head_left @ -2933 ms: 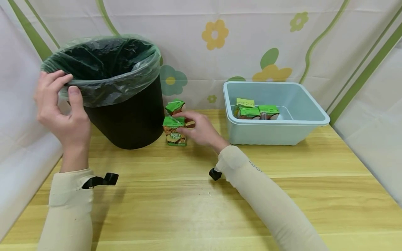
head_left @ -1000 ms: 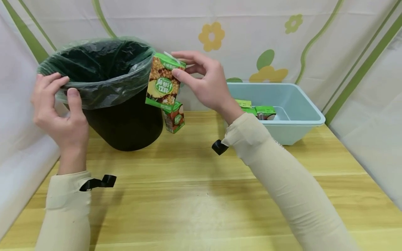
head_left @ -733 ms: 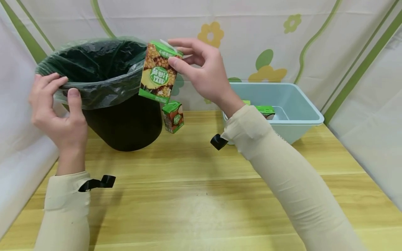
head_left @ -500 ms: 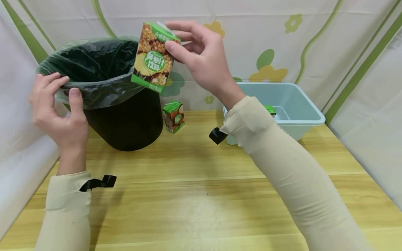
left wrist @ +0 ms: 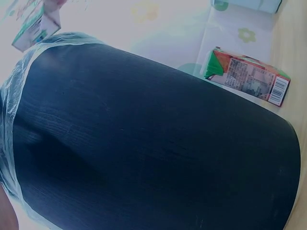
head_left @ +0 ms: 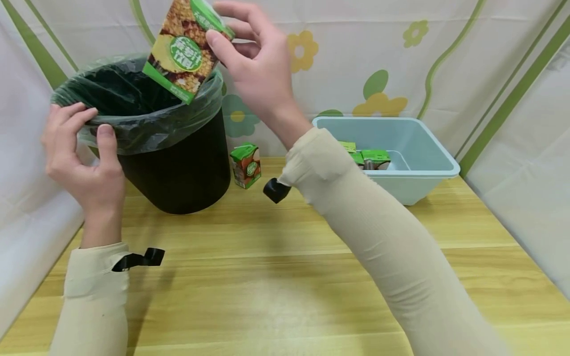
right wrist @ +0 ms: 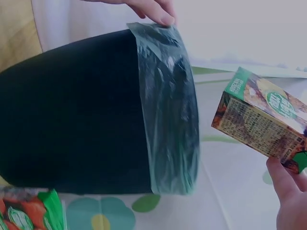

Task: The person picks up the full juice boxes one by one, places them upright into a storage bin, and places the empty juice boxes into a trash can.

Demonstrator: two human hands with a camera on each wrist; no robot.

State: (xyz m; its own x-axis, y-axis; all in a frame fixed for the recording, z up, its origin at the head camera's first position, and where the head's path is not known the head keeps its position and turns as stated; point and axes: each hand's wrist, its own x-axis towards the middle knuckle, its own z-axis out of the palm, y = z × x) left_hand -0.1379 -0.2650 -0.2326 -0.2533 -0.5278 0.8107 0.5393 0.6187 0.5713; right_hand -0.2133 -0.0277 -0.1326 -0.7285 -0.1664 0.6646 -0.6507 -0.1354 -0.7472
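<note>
On the pineapple juice carton (head_left: 182, 49) we see a round green badge with white Chinese characters; we take them for 菠萝汁 饮料, though they sit tilted and we are not sure. Its green top flap bears a line of small white print, too blurred for us. On the red-and-green carton (left wrist: 247, 76) by the bin we note a barcode and a block of fine print, digits illegible; its front (head_left: 246, 165) carries a small green badge, unreadable
</note>
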